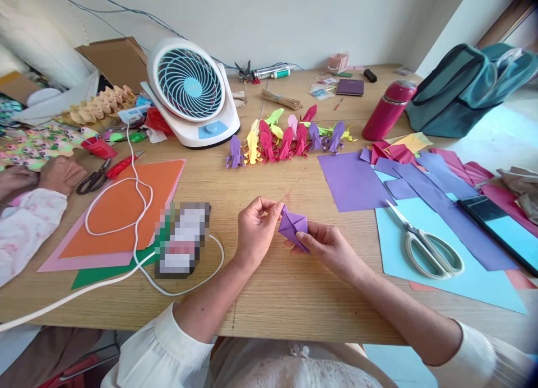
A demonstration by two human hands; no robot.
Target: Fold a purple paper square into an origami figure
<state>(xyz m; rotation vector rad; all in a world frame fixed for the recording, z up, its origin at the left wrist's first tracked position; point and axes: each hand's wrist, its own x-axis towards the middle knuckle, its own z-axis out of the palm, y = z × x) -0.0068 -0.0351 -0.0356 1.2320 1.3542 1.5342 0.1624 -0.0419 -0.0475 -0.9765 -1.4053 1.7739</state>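
Observation:
Between my two hands, above the bare wood near the table's front, is a small folded piece of purple paper (293, 226) with crossing creases. My left hand (256, 228) pinches its upper left corner between thumb and fingertips. My right hand (325, 243) grips the lower right side, thumb on top and fingers underneath. Beyond my hands stands a group of folded paper figures (286, 141) in purple, yellow, red and green. A purple sheet (353, 180) lies to the right, close to scissors (432, 252) resting on a light blue sheet (403, 287).
A white fan (191, 91) stands at the back left. Orange paper (113, 208), a white cable (137, 231) and a blurred-out phone (182, 239) lie left. A red flask (389, 110) and teal bag (454, 91) stand back right. Another person's hand (63, 175) is at far left.

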